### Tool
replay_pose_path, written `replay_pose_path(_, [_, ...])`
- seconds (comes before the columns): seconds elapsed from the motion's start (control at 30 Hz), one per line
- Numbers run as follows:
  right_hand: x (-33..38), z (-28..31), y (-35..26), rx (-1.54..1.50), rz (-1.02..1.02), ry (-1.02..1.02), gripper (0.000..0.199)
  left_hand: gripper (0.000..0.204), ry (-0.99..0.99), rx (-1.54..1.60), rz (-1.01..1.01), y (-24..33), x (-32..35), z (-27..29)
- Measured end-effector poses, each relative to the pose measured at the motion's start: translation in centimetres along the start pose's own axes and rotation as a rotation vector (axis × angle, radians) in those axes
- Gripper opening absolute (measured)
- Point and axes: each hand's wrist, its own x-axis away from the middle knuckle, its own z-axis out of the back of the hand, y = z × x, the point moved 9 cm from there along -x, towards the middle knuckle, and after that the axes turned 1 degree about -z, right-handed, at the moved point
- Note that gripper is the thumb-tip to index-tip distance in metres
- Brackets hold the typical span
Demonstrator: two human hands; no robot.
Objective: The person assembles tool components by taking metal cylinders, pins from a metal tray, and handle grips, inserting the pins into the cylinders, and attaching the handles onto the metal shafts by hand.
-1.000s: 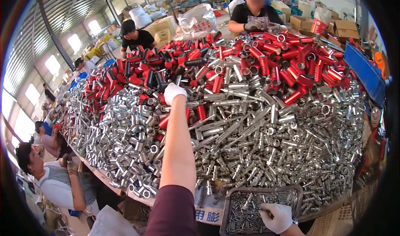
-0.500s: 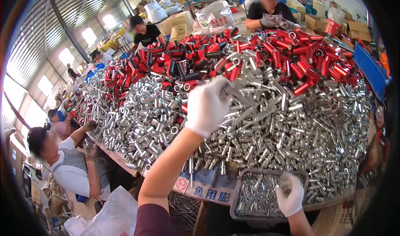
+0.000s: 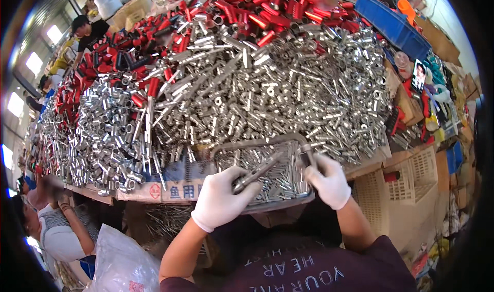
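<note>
Over the near side of a dark plastic tray (image 3: 303, 198), both of my white-gloved hands are raised. My left hand (image 3: 220, 198) is closed around a slotted metal rod (image 3: 260, 170), which slants up to the right. My right hand (image 3: 330, 183) pinches a short, dark-ended metal cylinder (image 3: 306, 156) between thumb and fingers. The two parts are apart, the rod's tip pointing toward the cylinder. Small metal pins (image 3: 288, 174) fill the tray beneath them.
Beyond the tray rises a broad heap of silver metal parts (image 3: 267, 96), with red sleeves (image 3: 272, 14) at the back. A blue bin (image 3: 393, 27) and a phone (image 3: 419, 76) are on the right. Another person (image 3: 64, 235) sits at the left beside a plastic bag (image 3: 123, 261).
My left hand has come back from the heap to the tray and now holds the rod. My right hand has lifted a cylinder at the tray's right side. The view has tilted down and right.
</note>
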Motion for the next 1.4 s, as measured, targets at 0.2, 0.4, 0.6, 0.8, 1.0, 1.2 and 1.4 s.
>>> replay_pose_path(0.2, [2.8, 6.8, 4.2, -0.423, -0.037, 0.274, 0.019, 0.02, -0.067, 0.216, 0.025, -1.7, 3.3, -3.8])
replay_pose_path(0.4, [3.1, 6.8, 6.5, -0.749, -0.098, 0.364, 0.023, 0.022, -0.066, 0.161, 0.017, -0.3, 3.9, -4.8])
replay_pose_path(0.6, [3.3, 2.5, 6.2, -0.743, -0.25, 0.135, 0.025, 0.025, -0.11, 0.066, 0.023, 0.2, 4.0, -5.5])
replay_pose_path(0.8, [6.0, -4.7, 5.3, -0.594, -0.362, -0.229, 0.023, 0.043, -0.173, 0.137, 0.023, -0.4, 4.5, -8.6])
replay_pose_path(1.0, [5.0, -6.8, 4.4, -0.385, -0.329, -0.435, 0.023, 0.037, -0.23, 0.346, 0.152, -2.5, 5.8, -8.2])
replay_pose_path(1.2, [-0.8, -7.8, 0.1, 0.72, 0.374, -0.15, 0.019, 0.038, 0.247, 0.26, 0.277, -6.3, 6.4, -2.2])
replay_pose_path(1.4, [-1.4, -9.9, 1.6, 0.824, 0.33, -0.2, 0.012, 0.038, 0.3, 0.308, 0.242, -7.5, 6.9, -1.9])
